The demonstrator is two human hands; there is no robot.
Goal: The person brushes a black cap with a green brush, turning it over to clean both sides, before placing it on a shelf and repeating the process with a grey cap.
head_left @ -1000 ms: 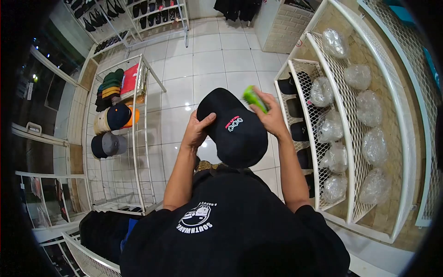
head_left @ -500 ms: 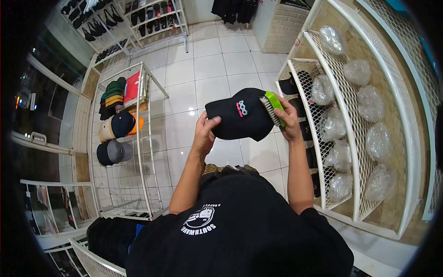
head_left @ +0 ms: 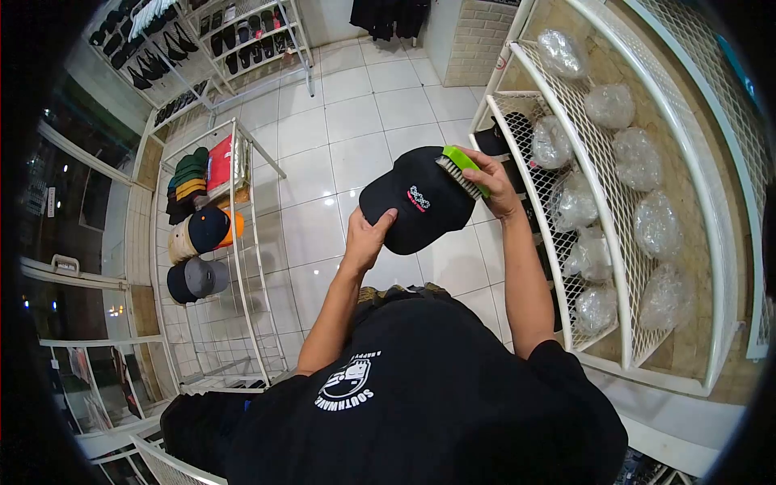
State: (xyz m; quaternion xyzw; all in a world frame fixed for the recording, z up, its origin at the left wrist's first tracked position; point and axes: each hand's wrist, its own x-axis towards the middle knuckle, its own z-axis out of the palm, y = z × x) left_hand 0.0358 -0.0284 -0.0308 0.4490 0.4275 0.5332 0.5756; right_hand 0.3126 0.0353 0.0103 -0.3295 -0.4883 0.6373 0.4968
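Observation:
A black cap (head_left: 404, 222) with a small white and pink emblem is held in front of my body, above the tiled floor. My left hand (head_left: 369, 233) grips its left edge, thumb on top and the other fingers hidden beneath. In my right hand (head_left: 495, 184) is a scrub brush (head_left: 461, 171) with a bright green back and pale bristles. The bristles lie against the right side of the cap, or very close to it; exact contact is hard to make out.
On my left, a white wire rack (head_left: 242, 267) carries stacked caps (head_left: 198, 230) and red folded cloth (head_left: 220, 164). To my right, a white mesh shelf (head_left: 602, 206) bears several clear plastic-wrapped bundles (head_left: 634, 158). Footwear shelves (head_left: 250, 36) and hanging black clothes (head_left: 390, 18) stand farther back.
The cap has tilted, its right side rising and its emblem slanting. The brush has shifted left and slightly up along with my right hand. The camera view has turned a little.

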